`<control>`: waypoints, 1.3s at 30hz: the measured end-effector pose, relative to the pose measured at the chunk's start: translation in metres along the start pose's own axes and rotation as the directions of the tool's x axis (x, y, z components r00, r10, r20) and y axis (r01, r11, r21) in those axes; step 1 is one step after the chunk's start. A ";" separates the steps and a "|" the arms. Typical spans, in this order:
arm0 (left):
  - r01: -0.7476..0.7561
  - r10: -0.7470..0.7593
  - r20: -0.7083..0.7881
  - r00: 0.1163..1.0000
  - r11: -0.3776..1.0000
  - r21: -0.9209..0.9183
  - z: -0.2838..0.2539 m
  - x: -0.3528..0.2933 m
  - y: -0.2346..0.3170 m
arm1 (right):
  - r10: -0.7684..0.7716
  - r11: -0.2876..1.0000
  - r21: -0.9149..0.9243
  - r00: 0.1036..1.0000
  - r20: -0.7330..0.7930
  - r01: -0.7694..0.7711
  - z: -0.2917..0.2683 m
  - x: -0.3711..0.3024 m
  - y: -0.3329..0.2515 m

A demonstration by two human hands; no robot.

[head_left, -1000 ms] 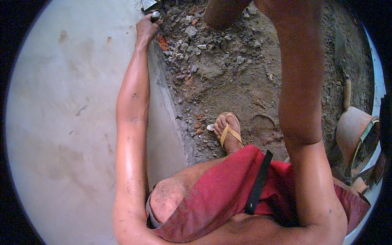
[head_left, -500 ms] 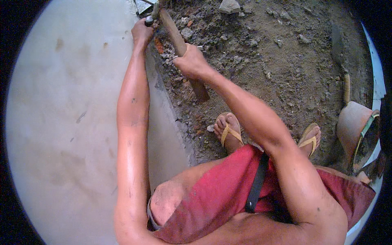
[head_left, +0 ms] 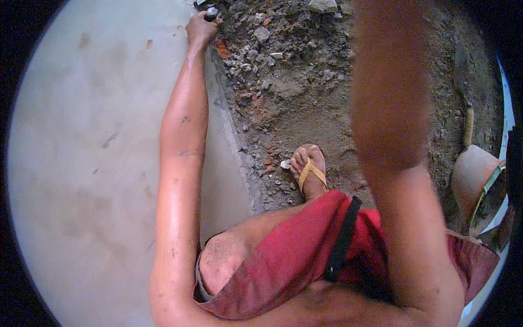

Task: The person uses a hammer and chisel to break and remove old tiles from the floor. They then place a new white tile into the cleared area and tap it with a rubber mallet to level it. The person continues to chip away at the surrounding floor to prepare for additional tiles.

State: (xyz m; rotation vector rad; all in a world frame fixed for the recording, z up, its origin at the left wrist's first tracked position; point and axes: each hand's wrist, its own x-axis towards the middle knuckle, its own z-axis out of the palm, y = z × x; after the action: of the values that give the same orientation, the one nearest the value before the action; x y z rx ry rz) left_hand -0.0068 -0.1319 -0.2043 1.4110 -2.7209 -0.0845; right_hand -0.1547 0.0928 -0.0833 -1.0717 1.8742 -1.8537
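Note:
At the top, by the edge of the smooth grey slab [head_left: 98,180], my left hand [head_left: 200,30] is closed in a fist. The round, shiny end of a metal chisel [head_left: 211,13] sticks out of it; the chisel's far end is hidden. My right forearm [head_left: 389,82] is raised and blurred, and passes out of the picture at the top. That puts my right hand, and anything in it, out of view. Beside my left hand lie an orange-red brick piece [head_left: 221,49] and loose rubble [head_left: 248,62].
Bare soil [head_left: 305,103] with stones runs right of the slab, with a pale rock [head_left: 323,6] at the top. My sandalled foot [head_left: 309,169] stands on the soil. A tilted, dirty container [head_left: 471,171] with a green rim band is at the far right.
My right arm has swung up from beside the left hand, carrying the wooden-handled hammer out of view. My left hand keeps its grip on the chisel, slightly higher in the picture.

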 end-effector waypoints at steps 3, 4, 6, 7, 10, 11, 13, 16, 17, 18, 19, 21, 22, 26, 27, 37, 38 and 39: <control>0.029 -0.028 0.041 0.999 0.999 -0.015 -0.004 -0.001 -0.002 | 0.319 0.944 -0.014 0.905 0.282 -0.329 0.056 -0.068 0.076; 0.027 -0.025 0.044 0.999 0.999 -0.040 0.000 -0.002 0.005 | 0.413 0.902 -0.037 0.833 0.369 -0.431 0.058 -0.089 0.092; 0.064 -0.063 0.022 0.998 0.996 -0.061 0.000 -0.008 -0.001 | 0.543 0.833 -0.154 0.735 0.405 -0.531 0.041 -0.079 0.084; 0.086 -0.086 0.030 0.996 0.996 -0.007 0.005 0.005 -0.006 | 0.605 0.791 -0.217 0.676 0.420 -0.572 0.028 -0.074 0.079; 0.129 -0.128 0.043 0.991 0.991 -0.038 -0.003 0.000 -0.024 | 0.161 0.980 0.051 0.913 0.375 -0.194 -0.022 -0.028 -0.008; 0.097 -0.096 0.019 0.995 0.990 -0.104 -0.005 -0.003 -0.025 | 0.019 1.000 -0.019 0.958 0.285 -0.014 -0.035 -0.002 -0.024; 0.060 -0.061 -0.008 0.998 0.993 -0.099 0.007 0.009 -0.015 | -0.213 0.967 -0.125 0.973 0.086 0.223 -0.059 0.028 -0.056; 0.067 -0.067 0.008 0.998 0.994 -0.082 0.003 0.002 0.006 | -0.204 0.978 -0.047 0.978 -0.038 0.203 -0.050 0.035 -0.058; 0.070 -0.069 0.010 0.998 0.992 -0.108 -0.001 -0.001 0.005 | -0.163 0.986 -0.026 0.986 -0.044 0.162 -0.038 0.029 -0.050; 0.069 -0.068 0.013 0.998 0.988 -0.138 -0.002 -0.005 0.004 | -0.108 0.994 -0.026 0.994 -0.027 0.107 -0.024 0.020 -0.035; 0.055 -0.057 -0.022 0.998 0.995 -0.077 0.000 -0.003 0.000 | -0.036 0.999 -0.030 0.999 0.003 0.036 -0.005 0.007 -0.017; 0.083 -0.084 -0.017 0.996 0.996 -0.016 -0.004 -0.005 -0.003 | 0.147 0.988 -0.064 0.981 0.127 -0.140 0.033 -0.032 0.032; 0.096 -0.096 -0.019 0.995 0.995 0.004 -0.003 -0.004 -0.002 | 0.248 0.968 -0.089 0.943 0.221 -0.233 0.054 -0.057 0.057; 0.112 -0.108 0.043 0.993 0.986 -0.122 -0.005 -0.003 0.004 | 0.441 0.896 -0.177 0.780 0.444 -0.407 0.032 -0.080 0.084; 0.101 -0.096 0.043 0.994 0.986 -0.130 -0.008 -0.008 0.007 | 0.483 0.871 -0.179 0.728 0.486 -0.459 0.019 -0.077 0.064; 0.080 -0.082 -0.016 0.997 0.994 -0.080 -0.004 -0.011 0.019 | -0.104 0.994 -0.018 0.994 0.025 0.105 -0.027 0.020 -0.039; 0.074 -0.076 -0.019 0.997 0.993 -0.097 -0.008 -0.012 0.018 | -0.022 0.999 -0.034 0.998 0.061 0.024 -0.013 0.008 -0.020; 0.069 -0.069 -0.013 0.998 0.997 -0.032 -0.001 -0.005 0.013 | 0.084 0.995 -0.063 0.990 0.114 -0.077 0.003 -0.010 0.002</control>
State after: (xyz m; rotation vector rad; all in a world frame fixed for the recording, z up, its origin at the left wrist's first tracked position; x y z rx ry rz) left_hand -0.0145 -0.1203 -0.2021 1.4909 -2.6475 -0.1206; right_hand -0.1463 0.0971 -0.0887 -1.0813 1.8862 -1.6654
